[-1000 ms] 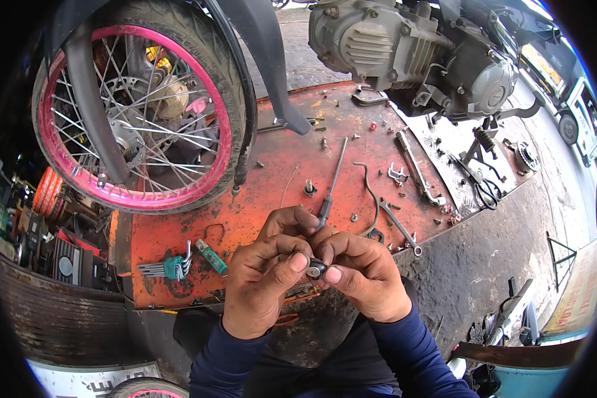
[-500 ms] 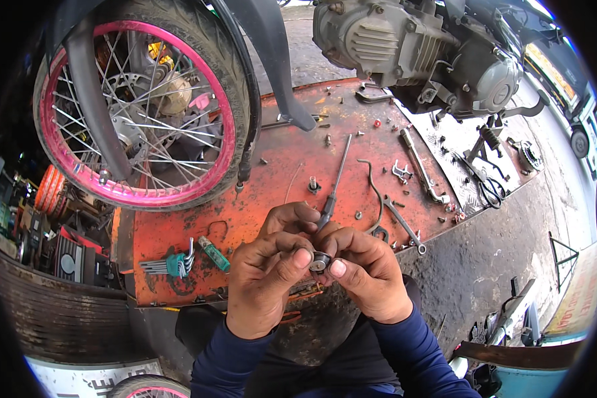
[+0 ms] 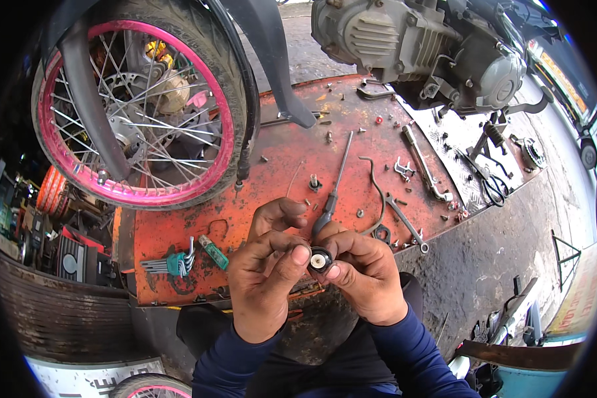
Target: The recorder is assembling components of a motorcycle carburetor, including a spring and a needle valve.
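Observation:
Between the fingertips of both hands sits a small round black part with a pale centre; its exact kind does not show. My left hand pinches its left side with thumb and forefinger, while the other fingers curl above. On the opposite side my right hand grips the rim with thumb and forefinger. Just beyond the hands lies a screwdriver with a dark handle, its shaft aimed away from me. A green hex key set and a green lighter-shaped item rest left of my left hand.
The orange metal platform carries scattered bolts, a combination wrench, a bent rod and a long socket handle. A pink-rimmed motorcycle wheel stands at the left. The engine hangs over the far right, with scissors below it.
The round part has been tilted so its pale centre faces up toward me more fully. Both hands keep their pinch, and the left fingers have lifted slightly.

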Motion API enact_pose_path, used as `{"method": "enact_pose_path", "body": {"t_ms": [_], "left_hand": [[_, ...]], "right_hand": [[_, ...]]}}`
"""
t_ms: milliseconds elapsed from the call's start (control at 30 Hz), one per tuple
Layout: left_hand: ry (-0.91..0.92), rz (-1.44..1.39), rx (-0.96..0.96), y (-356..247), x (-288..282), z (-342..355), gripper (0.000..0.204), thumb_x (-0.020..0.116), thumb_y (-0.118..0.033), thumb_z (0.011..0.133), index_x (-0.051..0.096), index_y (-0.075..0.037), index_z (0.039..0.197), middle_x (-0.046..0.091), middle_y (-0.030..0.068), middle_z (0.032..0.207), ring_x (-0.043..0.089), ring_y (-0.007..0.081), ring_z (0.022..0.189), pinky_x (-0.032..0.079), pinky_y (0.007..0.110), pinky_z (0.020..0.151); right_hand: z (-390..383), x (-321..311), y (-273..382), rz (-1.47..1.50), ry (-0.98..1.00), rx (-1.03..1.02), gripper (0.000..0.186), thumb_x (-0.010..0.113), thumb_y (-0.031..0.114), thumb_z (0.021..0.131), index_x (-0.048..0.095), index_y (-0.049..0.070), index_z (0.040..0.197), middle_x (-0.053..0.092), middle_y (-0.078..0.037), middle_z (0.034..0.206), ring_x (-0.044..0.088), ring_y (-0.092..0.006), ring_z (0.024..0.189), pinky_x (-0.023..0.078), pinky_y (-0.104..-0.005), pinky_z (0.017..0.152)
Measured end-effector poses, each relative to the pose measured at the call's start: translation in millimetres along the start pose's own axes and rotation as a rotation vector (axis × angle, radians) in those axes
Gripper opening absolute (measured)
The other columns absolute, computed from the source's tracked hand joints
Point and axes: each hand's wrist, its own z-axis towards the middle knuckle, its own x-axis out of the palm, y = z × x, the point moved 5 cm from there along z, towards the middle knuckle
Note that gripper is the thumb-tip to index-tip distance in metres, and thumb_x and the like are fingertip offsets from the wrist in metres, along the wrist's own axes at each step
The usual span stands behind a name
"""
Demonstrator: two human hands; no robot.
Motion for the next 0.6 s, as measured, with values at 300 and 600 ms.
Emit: {"method": "enact_pose_path", "body": {"t_ms": [300, 600], "left_hand": [[-0.007, -0.025, -0.055, 0.2, 2.7, -1.7, 0.018, 0.067, -0.020, 0.092, 0.068, -0.002, 0.086, 0.052, 0.0162, 0.128, 0.047, 0.0238, 0.118, 0.031, 0.044, 0.106], [0.028, 0.203, 0.152, -9.7, -2.1, -3.3, 0.011, 0.070, -0.014, 0.090, 0.069, -0.004, 0.092, 0.048, 0.0171, 0.131, 0.048, 0.0237, 0.116, 0.044, 0.037, 0.093]], "right_hand": [[0.1, -0.9, -0.4, 0.067, 0.015, 0.002, 0.011, 0.062, 0.005, 0.098, 0.061, -0.003, 0.106, 0.053, -0.003, 0.104, 0.051, -0.0108, 0.093, 0.043, -0.0264, 0.084], [0.5, -4.7, 9.4, -0.029, 0.007, -0.097, 0.014, 0.063, 0.004, 0.097, 0.063, -0.004, 0.109, 0.055, -0.006, 0.105, 0.053, -0.0116, 0.094, 0.043, -0.0270, 0.084]]}}
